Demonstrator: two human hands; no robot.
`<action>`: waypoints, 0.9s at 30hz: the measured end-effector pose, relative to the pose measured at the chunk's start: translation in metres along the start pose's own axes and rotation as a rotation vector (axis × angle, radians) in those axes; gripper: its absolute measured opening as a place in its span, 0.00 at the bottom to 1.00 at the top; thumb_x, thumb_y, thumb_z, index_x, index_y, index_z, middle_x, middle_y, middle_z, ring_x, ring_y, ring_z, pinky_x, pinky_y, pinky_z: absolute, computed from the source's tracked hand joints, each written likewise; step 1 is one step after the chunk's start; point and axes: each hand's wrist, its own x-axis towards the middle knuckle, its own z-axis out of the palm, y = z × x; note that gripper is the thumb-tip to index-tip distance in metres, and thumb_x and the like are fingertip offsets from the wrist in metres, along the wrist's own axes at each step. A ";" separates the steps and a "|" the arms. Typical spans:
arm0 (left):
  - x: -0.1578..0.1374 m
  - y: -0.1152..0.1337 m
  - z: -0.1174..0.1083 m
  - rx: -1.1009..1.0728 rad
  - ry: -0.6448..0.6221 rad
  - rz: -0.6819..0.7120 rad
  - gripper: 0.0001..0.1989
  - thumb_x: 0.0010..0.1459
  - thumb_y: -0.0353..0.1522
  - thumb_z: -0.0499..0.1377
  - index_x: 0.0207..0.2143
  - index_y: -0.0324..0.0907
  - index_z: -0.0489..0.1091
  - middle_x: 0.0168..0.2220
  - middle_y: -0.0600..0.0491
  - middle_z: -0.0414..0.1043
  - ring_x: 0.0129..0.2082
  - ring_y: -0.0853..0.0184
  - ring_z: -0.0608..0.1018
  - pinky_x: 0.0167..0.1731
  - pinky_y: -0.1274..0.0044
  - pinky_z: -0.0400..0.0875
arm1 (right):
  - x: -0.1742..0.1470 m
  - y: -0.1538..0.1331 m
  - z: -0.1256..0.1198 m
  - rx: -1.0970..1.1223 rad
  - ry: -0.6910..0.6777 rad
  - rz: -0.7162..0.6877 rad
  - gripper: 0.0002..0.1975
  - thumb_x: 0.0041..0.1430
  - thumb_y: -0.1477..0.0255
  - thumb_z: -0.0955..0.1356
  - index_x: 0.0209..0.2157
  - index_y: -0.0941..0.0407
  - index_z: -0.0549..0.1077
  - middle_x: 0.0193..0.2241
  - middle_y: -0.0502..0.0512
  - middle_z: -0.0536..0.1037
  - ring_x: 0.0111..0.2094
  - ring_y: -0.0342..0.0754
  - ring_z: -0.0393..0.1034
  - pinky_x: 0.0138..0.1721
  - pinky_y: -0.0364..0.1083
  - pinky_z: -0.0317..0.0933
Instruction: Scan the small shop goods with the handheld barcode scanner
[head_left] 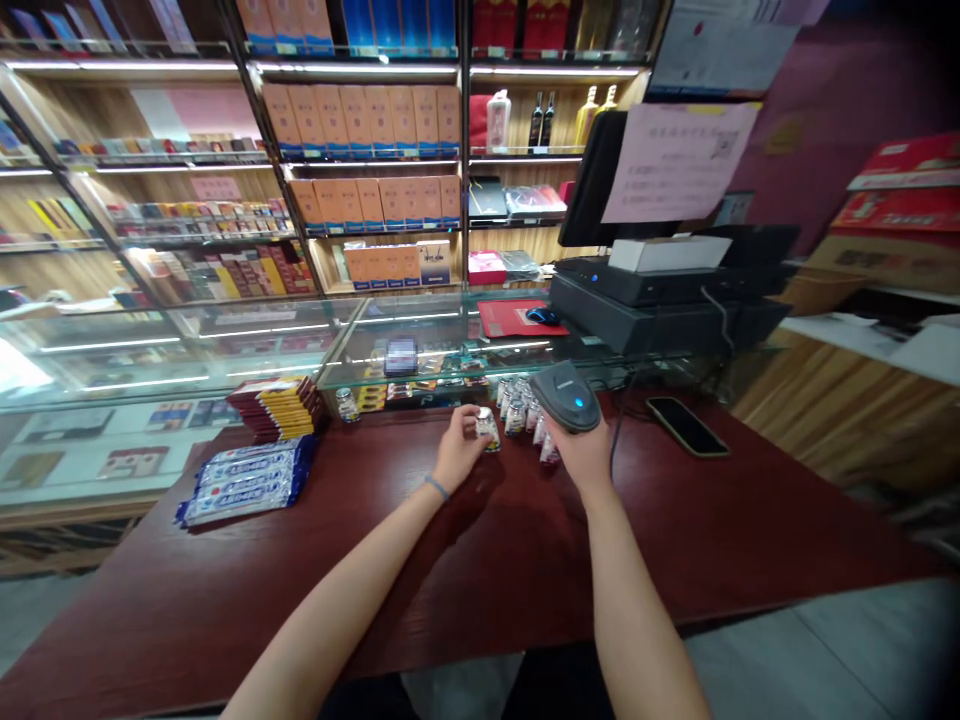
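Observation:
My left hand (459,448) has its fingers closed around a small white-capped bottle (487,428) just above or on the dark red counter. In my right hand (581,455) is a grey handheld barcode scanner (566,392) with a lit blue light, its head facing away from me. Several more small bottles (514,415) stand in a cluster between my hands, partly hidden behind the scanner. A single similar bottle (346,404) stands apart to the left, by the glass case. The bottles' labels are too small to read.
Stacked dark red and yellow boxes (276,405) and blue-and-silver packets (247,482) lie on the counter's left. A phone (688,425) lies at right. Behind are a glass display case (420,325), a mouse (543,316), a monitor (592,180) and stocked shelves.

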 end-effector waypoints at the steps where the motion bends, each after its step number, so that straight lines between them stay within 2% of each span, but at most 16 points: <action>1: 0.000 -0.003 0.012 0.008 -0.010 0.001 0.23 0.53 0.25 0.66 0.50 0.46 0.64 0.43 0.51 0.74 0.45 0.63 0.79 0.46 0.69 0.76 | 0.002 0.001 -0.004 0.013 0.013 0.016 0.22 0.55 0.60 0.72 0.47 0.57 0.74 0.30 0.61 0.82 0.36 0.59 0.79 0.34 0.52 0.73; 6: 0.002 -0.022 0.053 0.139 0.028 0.049 0.23 0.52 0.22 0.64 0.50 0.44 0.67 0.49 0.47 0.67 0.46 0.63 0.75 0.38 0.73 0.78 | 0.009 0.004 -0.014 0.113 0.114 0.083 0.18 0.51 0.59 0.73 0.39 0.56 0.74 0.29 0.59 0.81 0.40 0.59 0.79 0.36 0.51 0.73; 10: 0.005 -0.027 0.066 0.306 0.059 0.104 0.23 0.52 0.20 0.64 0.50 0.43 0.69 0.45 0.49 0.65 0.42 0.64 0.73 0.37 0.74 0.76 | 0.012 0.003 -0.018 0.186 0.133 0.120 0.13 0.51 0.60 0.73 0.31 0.53 0.71 0.26 0.57 0.79 0.40 0.57 0.79 0.39 0.50 0.73; 16: 0.010 -0.026 0.074 0.369 0.029 0.129 0.22 0.53 0.22 0.64 0.50 0.44 0.68 0.42 0.50 0.65 0.41 0.64 0.73 0.40 0.73 0.74 | 0.012 0.002 -0.021 0.214 0.154 0.149 0.13 0.51 0.61 0.73 0.31 0.52 0.70 0.29 0.58 0.80 0.40 0.57 0.79 0.38 0.51 0.74; 23: 0.009 -0.037 0.079 0.251 0.052 0.089 0.30 0.53 0.26 0.66 0.56 0.41 0.61 0.45 0.49 0.66 0.42 0.64 0.74 0.42 0.72 0.74 | 0.012 0.003 -0.020 0.167 0.151 0.141 0.15 0.53 0.60 0.72 0.38 0.54 0.72 0.30 0.58 0.80 0.39 0.57 0.79 0.35 0.50 0.73; 27: 0.008 -0.035 0.070 0.209 0.086 0.094 0.38 0.47 0.28 0.71 0.58 0.42 0.60 0.46 0.48 0.66 0.42 0.64 0.74 0.42 0.71 0.75 | 0.011 0.003 -0.019 0.127 0.133 0.124 0.16 0.54 0.60 0.72 0.40 0.55 0.73 0.29 0.58 0.81 0.38 0.57 0.79 0.35 0.50 0.73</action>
